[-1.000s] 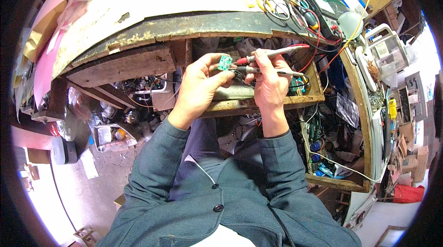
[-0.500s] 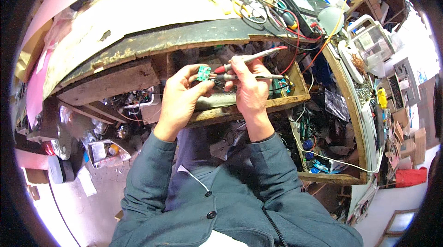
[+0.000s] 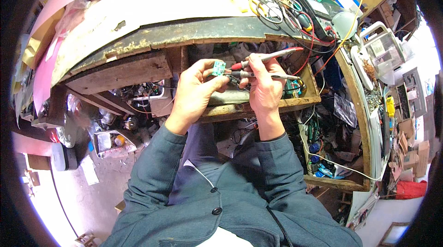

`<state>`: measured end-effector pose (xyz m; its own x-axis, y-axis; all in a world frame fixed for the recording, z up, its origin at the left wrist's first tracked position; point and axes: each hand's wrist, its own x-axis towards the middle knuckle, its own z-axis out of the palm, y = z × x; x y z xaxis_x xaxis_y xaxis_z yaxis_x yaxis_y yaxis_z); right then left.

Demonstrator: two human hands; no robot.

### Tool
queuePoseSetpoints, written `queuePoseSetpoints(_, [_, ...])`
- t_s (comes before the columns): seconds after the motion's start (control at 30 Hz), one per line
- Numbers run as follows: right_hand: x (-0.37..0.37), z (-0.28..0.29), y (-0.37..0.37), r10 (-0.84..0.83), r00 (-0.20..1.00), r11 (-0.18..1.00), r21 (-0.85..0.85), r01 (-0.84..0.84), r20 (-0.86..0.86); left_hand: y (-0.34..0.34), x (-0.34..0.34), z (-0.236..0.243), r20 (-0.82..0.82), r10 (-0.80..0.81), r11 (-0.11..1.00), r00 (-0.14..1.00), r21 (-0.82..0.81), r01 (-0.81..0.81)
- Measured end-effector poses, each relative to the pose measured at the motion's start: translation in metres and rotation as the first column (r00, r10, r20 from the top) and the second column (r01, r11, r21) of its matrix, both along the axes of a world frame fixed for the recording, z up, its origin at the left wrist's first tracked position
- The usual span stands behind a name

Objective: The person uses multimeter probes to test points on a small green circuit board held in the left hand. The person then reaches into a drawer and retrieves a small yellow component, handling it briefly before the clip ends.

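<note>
My left hand (image 3: pixel 193 94) held a small green circuit board (image 3: pixel 218 67) pinched between thumb and fingers, up over the left half of the open wooden drawer (image 3: pixel 299 102). My right hand (image 3: pixel 266 83), just beside it above the drawer's middle, had its fingers closed round two probes at once: a red probe (image 3: pixel 278 55) on the far side and a black probe (image 3: pixel 243 75) nearer me, both pointing left toward the board. The tips came close to the board's right edge, but they were so small that I could not tell whether they touched it. Beyond the drawer ran the worn workbench (image 3: pixel 184 33), and past the drawer's far right corner sat a meter (image 3: pixel 317 9) among tangled wires (image 3: pixel 272 8). Right of the drawer, a wooden tray (image 3: pixel 339 183) held cords and blue odds and ends. Well left of the drawer lay a white box (image 3: pixel 98 146) with an orange thing (image 3: pixel 119 140) inside.
</note>
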<state>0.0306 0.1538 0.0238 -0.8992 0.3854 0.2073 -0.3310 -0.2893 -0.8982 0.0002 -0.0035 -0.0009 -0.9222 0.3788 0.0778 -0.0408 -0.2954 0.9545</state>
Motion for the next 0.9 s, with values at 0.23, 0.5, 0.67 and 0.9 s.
queuePoseSetpoints(0.23, [-0.0018,-0.0024,0.0,-0.015,1.0,1.0,0.0,0.015,-0.002,0.0005,-0.0008,-0.0013,-0.003,0.0,1.0,1.0,-0.001,0.0])
queuePoseSetpoints(0.5, [-0.0025,-0.0046,0.0016,-0.005,1.0,1.0,0.017,0.006,-0.018,0.0006,0.0003,-0.0004,0.001,-0.003,1.0,1.0,-0.004,0.003])
queuePoseSetpoints(0.67, [-0.0024,-0.005,0.0026,-0.008,1.0,0.999,0.042,0.008,-0.003,0.0029,0.0024,0.0026,0.026,0.033,0.999,0.999,0.017,-0.033])
queuePoseSetpoints(0.9, [-0.0043,-0.0068,0.0063,0.028,0.999,0.999,0.022,-0.028,-0.015,0.0027,0.0007,0.0061,0.029,0.015,1.0,0.999,-0.014,-0.015])
